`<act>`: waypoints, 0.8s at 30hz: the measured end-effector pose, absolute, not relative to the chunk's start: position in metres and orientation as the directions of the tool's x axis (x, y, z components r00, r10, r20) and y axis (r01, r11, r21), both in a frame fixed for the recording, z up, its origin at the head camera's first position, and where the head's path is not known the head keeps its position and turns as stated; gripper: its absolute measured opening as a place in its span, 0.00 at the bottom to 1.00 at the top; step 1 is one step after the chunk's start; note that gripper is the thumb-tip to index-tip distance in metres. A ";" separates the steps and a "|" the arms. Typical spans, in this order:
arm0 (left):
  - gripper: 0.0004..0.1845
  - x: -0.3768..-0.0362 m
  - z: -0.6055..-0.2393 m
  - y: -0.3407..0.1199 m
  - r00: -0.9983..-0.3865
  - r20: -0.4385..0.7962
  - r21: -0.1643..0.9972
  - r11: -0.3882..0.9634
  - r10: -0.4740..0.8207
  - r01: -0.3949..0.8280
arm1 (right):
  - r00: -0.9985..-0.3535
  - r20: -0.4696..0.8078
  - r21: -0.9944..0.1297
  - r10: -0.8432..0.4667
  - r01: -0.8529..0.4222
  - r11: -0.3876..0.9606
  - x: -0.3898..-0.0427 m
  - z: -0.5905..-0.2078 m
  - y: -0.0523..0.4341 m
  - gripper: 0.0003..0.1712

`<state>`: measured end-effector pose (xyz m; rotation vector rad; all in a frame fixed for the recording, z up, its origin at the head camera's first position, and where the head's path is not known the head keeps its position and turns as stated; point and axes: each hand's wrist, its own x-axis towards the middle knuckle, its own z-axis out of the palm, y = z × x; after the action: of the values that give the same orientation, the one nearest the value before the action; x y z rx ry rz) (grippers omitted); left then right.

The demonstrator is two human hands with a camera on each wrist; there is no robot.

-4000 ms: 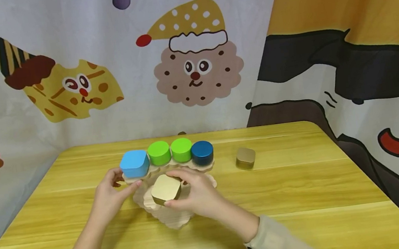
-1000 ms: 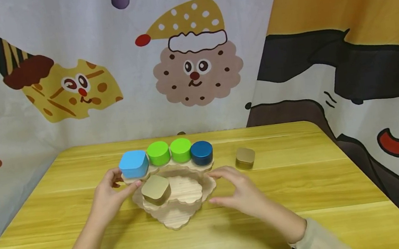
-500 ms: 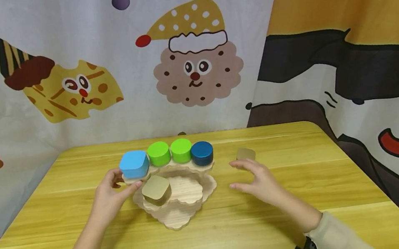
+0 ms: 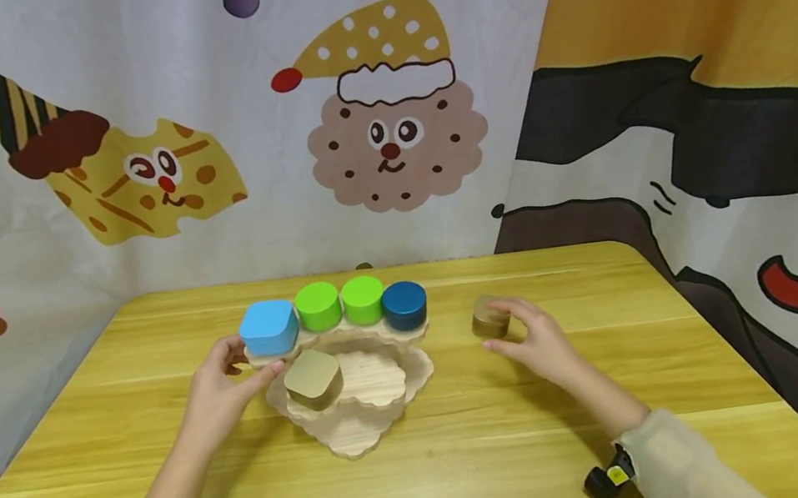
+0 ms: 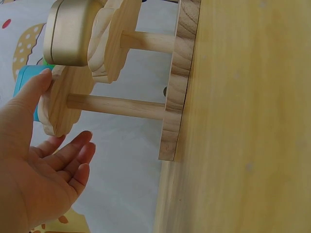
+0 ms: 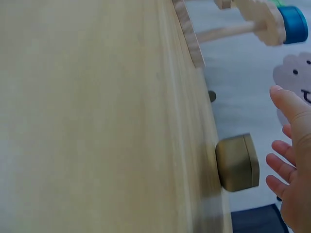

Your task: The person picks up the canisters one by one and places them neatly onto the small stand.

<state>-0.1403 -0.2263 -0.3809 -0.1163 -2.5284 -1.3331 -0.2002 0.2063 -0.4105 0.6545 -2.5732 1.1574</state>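
Observation:
My left hand [image 4: 216, 399] holds the left end of the upper tier of a tiered wooden stand [image 4: 351, 434]; in the left wrist view its thumb lies against the scalloped edge [image 5: 57, 109], with the fingertips on the other side. My right hand [image 4: 547, 351] hovers over a gold rounded-square tin [image 4: 486, 318] on the table, thumb and fingers spread around it. The right wrist view shows a gap between that hand [image 6: 296, 141] and the tin. A second gold tin [image 4: 312, 376] sits on the left of the stand's middle tier.
Along the upper tier stand a light blue rounded-square tin [image 4: 269, 327], two green round tins [image 4: 318, 306] and a dark blue round tin [image 4: 405, 305]. Wooden posts [image 5: 116, 106] join the tiers to the base. A printed curtain [image 4: 218, 256] hangs behind the table [image 4: 459, 477].
My right hand has set one gold tin on the middle tier, let go and moved right to the other gold tin. The left hand stays at the stand.

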 end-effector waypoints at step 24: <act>0.32 -0.140 -0.380 -0.226 -0.960 0.275 0.798 0.572 -0.062 0.191 | -0.931 0.270 -0.695 -0.245 -0.365 0.620 -0.232 -0.425 0.223 0.40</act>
<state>-0.1396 -0.2257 -0.3795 -0.1069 -2.5343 -1.3340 -0.2322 0.2235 -0.4246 0.5096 -2.6911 1.2042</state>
